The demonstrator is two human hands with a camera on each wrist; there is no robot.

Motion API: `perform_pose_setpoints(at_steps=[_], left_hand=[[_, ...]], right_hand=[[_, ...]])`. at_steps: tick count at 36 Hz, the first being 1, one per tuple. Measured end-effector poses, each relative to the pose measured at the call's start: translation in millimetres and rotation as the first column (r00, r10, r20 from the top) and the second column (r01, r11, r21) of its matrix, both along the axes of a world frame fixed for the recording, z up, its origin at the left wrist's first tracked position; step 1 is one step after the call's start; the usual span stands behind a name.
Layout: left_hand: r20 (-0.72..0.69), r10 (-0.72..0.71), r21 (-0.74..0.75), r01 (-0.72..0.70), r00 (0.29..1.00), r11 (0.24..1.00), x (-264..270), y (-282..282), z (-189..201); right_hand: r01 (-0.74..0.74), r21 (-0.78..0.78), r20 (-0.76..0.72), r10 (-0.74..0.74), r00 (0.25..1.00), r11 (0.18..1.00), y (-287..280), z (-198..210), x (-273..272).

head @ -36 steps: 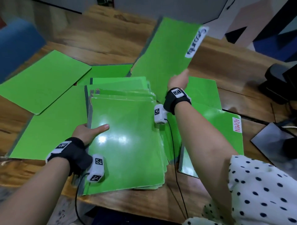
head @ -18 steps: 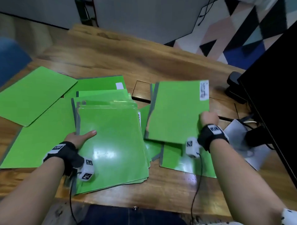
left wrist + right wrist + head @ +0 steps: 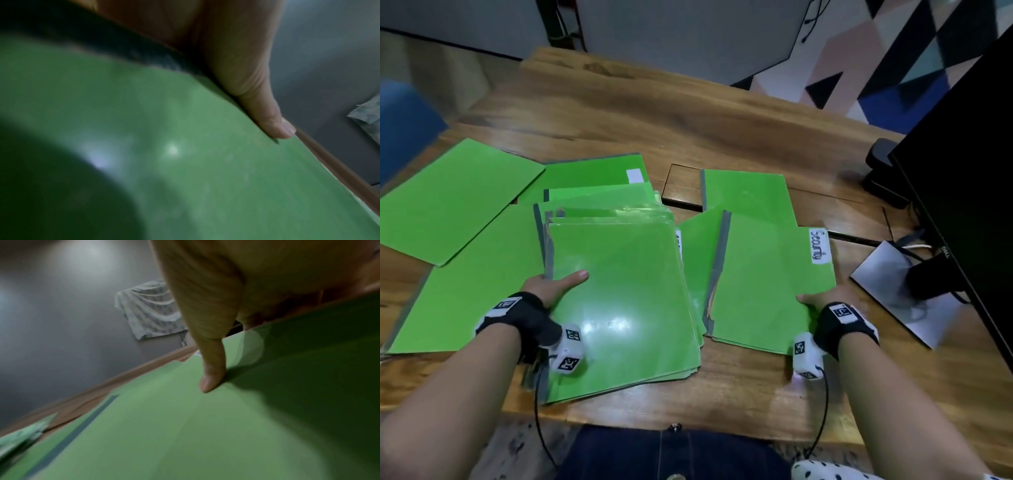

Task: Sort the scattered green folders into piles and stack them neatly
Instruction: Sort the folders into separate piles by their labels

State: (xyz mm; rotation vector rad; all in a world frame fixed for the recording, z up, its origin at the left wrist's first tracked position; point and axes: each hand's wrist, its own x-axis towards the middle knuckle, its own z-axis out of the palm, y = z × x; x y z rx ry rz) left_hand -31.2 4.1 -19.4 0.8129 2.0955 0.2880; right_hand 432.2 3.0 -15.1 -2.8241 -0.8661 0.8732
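While the head camera is looking down on the wooden desk (image 3: 722,113), the left hand (image 3: 548,286) is gripping the left edge of the stack of green folders (image 3: 626,301) lying in the middle, its thumb lying flat across the top cover and the other fingers going under the grey-taped spine, out of sight. The right hand (image 3: 825,299) is holding the labelled folder (image 3: 767,284) at its near right corner, thumb on top of the cover and the remaining fingers hidden beneath it. That folder, carrying a white "Security" tag (image 3: 819,246) at its far right edge, is sitting just right of the stack and overlapping another green folder (image 3: 746,193) behind it. More loose folders (image 3: 453,202) are lying spread to the left of the stack. A black monitor (image 3: 969,192) is standing at the right edge of the desk.

From the left wrist, the left hand (image 3: 236,65) is showing only its thumb (image 3: 273,125), which is pressing down along the edge of the glossy top cover of the stack (image 3: 185,178); the other fingers are not showing, so their curl cannot be told here.

From the right wrist, the right hand (image 3: 236,280) is laying its thumb (image 3: 213,371) straight down on the green cover of the labelled folder (image 3: 205,426), a little in from the edge, with the cover bending up slightly beside it. Fingers below the folder are barely showing. A dark grey spine strip (image 3: 82,426) is running along the folder's far side.
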Motion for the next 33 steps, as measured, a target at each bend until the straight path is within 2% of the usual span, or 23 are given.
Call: perform_pose_setpoints(at_steps=[4, 7, 9, 11, 12, 14, 16, 18, 22, 25, 29, 31, 33], left_hand=[[0.004, -0.005, 0.0, 0.005, 1.0, 1.0, -1, 0, 1], [0.008, 0.001, 0.004, -0.001, 1.0, 1.0, -1, -1, 2], [0.014, 0.001, 0.004, -0.001, 1.0, 1.0, 0, -1, 3], [0.017, -0.001, 0.011, 0.0, 1.0, 1.0, -1, -2, 3], [0.019, -0.007, 0.01, 0.007, 1.0, 1.0, -1, -2, 3], [0.016, -0.026, 0.004, 0.026, 1.0, 1.0, -2, -1, 3], [0.022, -0.047, -0.018, 0.047, 0.999, 0.999, -1, 0, 5], [0.039, -0.063, -0.045, 0.065, 0.997, 0.997, -2, 1, 7], [0.082, -0.103, -0.111, 0.112, 0.991, 0.987, -4, 2, 13], [0.152, -0.141, -0.127, 0.161, 0.978, 0.979, -11, 2, 14], [0.295, -0.253, -0.087, 0.29, 0.921, 0.953, -22, 7, -2], [0.383, -0.261, -0.072, 0.311, 0.886, 0.948, -12, 4, 14], [0.42, -0.225, -0.076, 0.281, 0.879, 0.957, -2, 6, 24]], right_hand=[[-0.081, 0.173, 0.093, 0.066, 0.993, 0.982, 22, 36, -10], [-0.273, 0.262, 0.273, 0.2, 0.941, 0.926, 39, 81, -28], [-0.433, 0.319, 0.394, 0.297, 0.87, 0.843, 46, 118, -48], [-0.542, 0.408, 0.483, 0.33, 0.811, 0.734, 49, 149, -68], [-0.57, 0.454, 0.507, 0.327, 0.797, 0.685, 51, 158, -76], [-0.549, 0.551, 0.478, 0.302, 0.825, 0.628, 55, 164, -87], [-0.491, 0.627, 0.38, 0.314, 0.87, 0.604, 59, 154, -96], [-0.436, 0.652, 0.268, 0.35, 0.898, 0.62, 58, 133, -107], [-0.325, 0.577, -0.026, 0.414, 0.91, 0.749, 33, 78, -140], [-0.276, 0.485, -0.174, 0.401, 0.899, 0.83, 8, 38, -157], [-0.354, 0.357, -0.194, 0.439, 0.877, 0.864, -5, 6, -165], [-0.423, 0.301, -0.181, 0.487, 0.854, 0.854, -7, -3, -169], [-0.466, 0.263, -0.195, 0.52, 0.832, 0.845, -7, -9, -176]])
